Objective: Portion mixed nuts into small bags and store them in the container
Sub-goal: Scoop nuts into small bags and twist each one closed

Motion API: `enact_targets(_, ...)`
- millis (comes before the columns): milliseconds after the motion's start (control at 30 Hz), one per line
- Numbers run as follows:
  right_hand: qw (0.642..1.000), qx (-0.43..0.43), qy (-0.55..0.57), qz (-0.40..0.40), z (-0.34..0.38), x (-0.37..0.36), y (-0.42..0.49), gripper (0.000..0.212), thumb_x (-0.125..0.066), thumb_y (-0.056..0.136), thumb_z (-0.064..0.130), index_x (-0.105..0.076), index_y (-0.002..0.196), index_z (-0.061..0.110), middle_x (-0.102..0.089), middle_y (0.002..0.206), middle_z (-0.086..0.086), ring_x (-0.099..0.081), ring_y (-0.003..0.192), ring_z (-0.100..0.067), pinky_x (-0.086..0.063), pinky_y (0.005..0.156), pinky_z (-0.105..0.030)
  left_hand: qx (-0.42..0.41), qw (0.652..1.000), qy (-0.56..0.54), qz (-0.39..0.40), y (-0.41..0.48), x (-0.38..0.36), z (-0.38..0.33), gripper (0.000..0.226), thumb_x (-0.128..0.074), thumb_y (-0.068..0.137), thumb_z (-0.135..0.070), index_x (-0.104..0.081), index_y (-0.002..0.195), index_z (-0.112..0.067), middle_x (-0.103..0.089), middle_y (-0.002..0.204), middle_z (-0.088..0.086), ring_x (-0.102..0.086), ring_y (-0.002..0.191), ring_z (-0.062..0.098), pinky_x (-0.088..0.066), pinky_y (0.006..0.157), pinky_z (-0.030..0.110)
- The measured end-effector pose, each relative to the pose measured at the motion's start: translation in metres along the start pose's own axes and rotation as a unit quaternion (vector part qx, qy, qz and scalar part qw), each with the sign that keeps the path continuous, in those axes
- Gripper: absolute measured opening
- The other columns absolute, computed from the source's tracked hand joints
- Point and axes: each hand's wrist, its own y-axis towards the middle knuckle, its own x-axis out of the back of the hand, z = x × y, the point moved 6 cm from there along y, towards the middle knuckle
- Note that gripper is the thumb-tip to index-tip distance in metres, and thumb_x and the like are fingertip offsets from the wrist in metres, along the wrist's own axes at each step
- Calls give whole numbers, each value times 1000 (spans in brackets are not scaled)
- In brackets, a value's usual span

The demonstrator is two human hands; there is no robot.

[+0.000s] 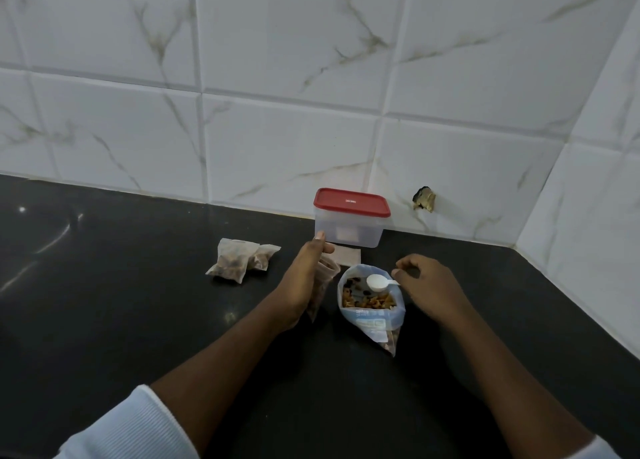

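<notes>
The small bag (329,272), judged limp and light, is gripped near its mouth by the left hand (300,280); a spoon (378,282) is pinched by the right hand (429,285).

- Left grip (304,282) reaches forward, its fingers curled round a small bag (327,273).
- Right grip (427,287) is knuckles-up, its fingertips pinching a spoon (377,282) by the handle.
- Both forearms are bare and angle inward, with white sleeves (138,424) near the elbows.

Left hand (304,278) grips small bag (325,278) upright; right hand (426,285) pinches white scoop (377,281) over open nut pouch (372,306). Red-lidded container (349,221) behind, filled bags (239,256) left on counter (121,285).
</notes>
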Motion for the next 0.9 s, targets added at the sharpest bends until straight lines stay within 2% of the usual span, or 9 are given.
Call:
enact_targets(67,998,36,-44,-35,10,3,-2,28,-61,97,46,-67,121,34,-68,121,12,-61,113,-15,-49,101,-48,1,1000,2,-1,0,0,0,73,-31,87,-87,-61,124,-32,-67,121,7,-63,116,23,-49,97,42)
enact_targets(100,994,65,-61,-59,19,6,-6,28,-60,98,45,-67,122,34,-67,125,12,-58,118,-16,-43,106,-49,0,1000,0,-3,-1,0,-1,76,-29,86,-89,-61,124,-31,-68,120,7,-64,115,23,-49,98,43)
enact_targets(233,975,201,-57,-73,68,7,-30,28,-52,101,49,-67,121,36,-64,117,21,-48,116,-5,-22,99,-36,-3,1000,-17,-11,-4,1,1,84,-22,86,-89,-61,127,-28,-69,121,7,-64,116,19,-48,94,39)
enact_targets(367,962,263,-67,-15,94,-13,-51,39,-42,97,58,-67,117,37,-67,95,21,-50,99,2,-25,95,-37,-9,998,-51,-19,-7,5,6,87,-34,79,-97,-65,125,-29,-73,118,8,-69,115,21,-49,104,47)
enact_targets(433,956,276,-103,1,104,-26,-58,40,-40,99,60,-64,122,36,-64,90,18,-51,95,-3,-30,95,-40,-11,998,-67,-14,-10,5,7,90,-41,77,-96,-63,126,-24,-74,117,13,-73,105,24,-55,95,46)
enact_targets(500,952,278,-131,1,111,-39,-61,33,-42,101,58,-61,121,39,-61,90,17,-54,94,-9,-35,97,-43,-13,998,-57,-15,-14,7,6,87,-37,83,-92,-61,127,-21,-75,116,14,-73,96,26,-55,85,43)
enact_targets(633,961,247,-123,-24,107,-49,-59,36,-34,95,60,-60,113,44,-65,95,13,-60,97,-19,-46,92,-49,-14,998,-36,-53,-16,25,2,81,-26,87,-81,-67,120,-19,-79,106,7,-75,99,20,-54,80,33)
enact_targets(800,936,336,10,-108,119,-28,-69,27,-53,95,41,-76,107,29,-74,98,14,-61,96,-10,-40,86,-40,-21,996,-42,-76,-11,52,2,91,-29,89,-87,-69,119,-10,-77,112,16,-70,111,38,-54,95,53)
enact_targets(900,937,336,-72,-57,118,-37,-68,32,-47,94,47,-75,103,34,-72,97,15,-59,99,-10,-39,91,-44,-11,996,-53,-75,-9,55,5,91,-31,86,-84,-71,112,-7,-76,110,19,-70,108,40,-52,94,53)
